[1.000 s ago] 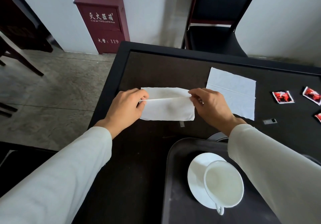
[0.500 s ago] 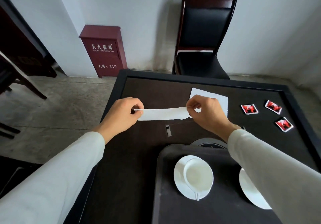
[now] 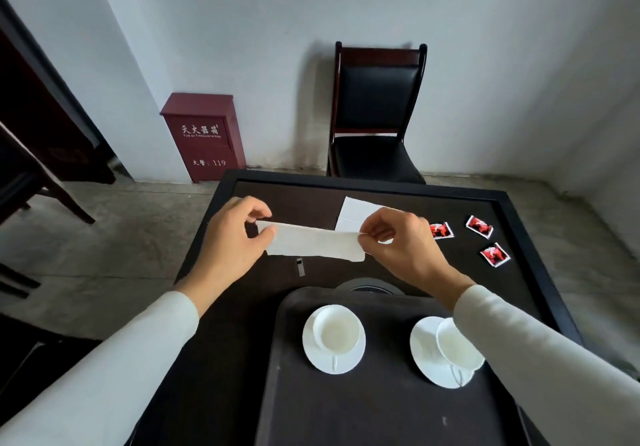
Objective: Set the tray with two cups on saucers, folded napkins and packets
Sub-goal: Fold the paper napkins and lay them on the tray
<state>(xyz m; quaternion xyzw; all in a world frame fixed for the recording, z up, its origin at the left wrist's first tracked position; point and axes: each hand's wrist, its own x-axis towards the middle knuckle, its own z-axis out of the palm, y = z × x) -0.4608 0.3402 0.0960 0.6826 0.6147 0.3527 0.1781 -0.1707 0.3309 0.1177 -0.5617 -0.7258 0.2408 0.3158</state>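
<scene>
Two hands held a folded white napkin [image 3: 313, 245] stretched above the dark table [image 3: 478, 274]: the left hand [image 3: 230, 243] pinched its left end, the right hand [image 3: 401, 245] pinched its right end. A second napkin [image 3: 353, 212] lay flat behind it, and three red packets [image 3: 479, 227] lay scattered toward the table's right side. Nearer the person, a dark tray [image 3: 363, 404] carried two white cups on saucers, the left cup [image 3: 336, 335] and the right cup [image 3: 453, 345]. Beyond the table, a black chair [image 3: 375, 116] stood against the white wall [image 3: 263, 23], with a red cabinet [image 3: 204, 134] to its left on the grey concrete floor [image 3: 114, 238].
</scene>
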